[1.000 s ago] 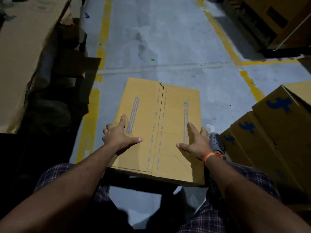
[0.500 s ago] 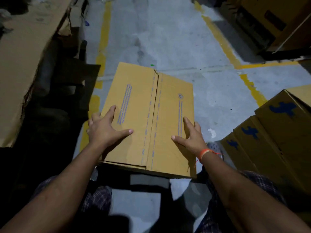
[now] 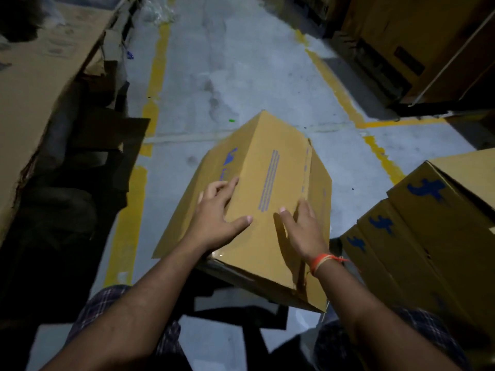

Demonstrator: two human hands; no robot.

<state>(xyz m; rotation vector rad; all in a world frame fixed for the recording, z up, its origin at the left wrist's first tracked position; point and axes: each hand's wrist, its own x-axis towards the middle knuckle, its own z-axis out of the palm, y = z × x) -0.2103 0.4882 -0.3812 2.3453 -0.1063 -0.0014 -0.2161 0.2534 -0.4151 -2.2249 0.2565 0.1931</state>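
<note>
Reaches forward with both arms, from 7 o'clock with the left arm [image 3: 139, 290], from 5 o'clock with the right arm [image 3: 375, 311]. Sets the left hand [image 3: 214, 218] at centre, fingers spread and lightly bent toward 1 o'clock, thumb splayed toward 3. Lays the right hand [image 3: 302, 231] just at its 3 o'clock, fingers toward 12, thumb toward 11
</note>
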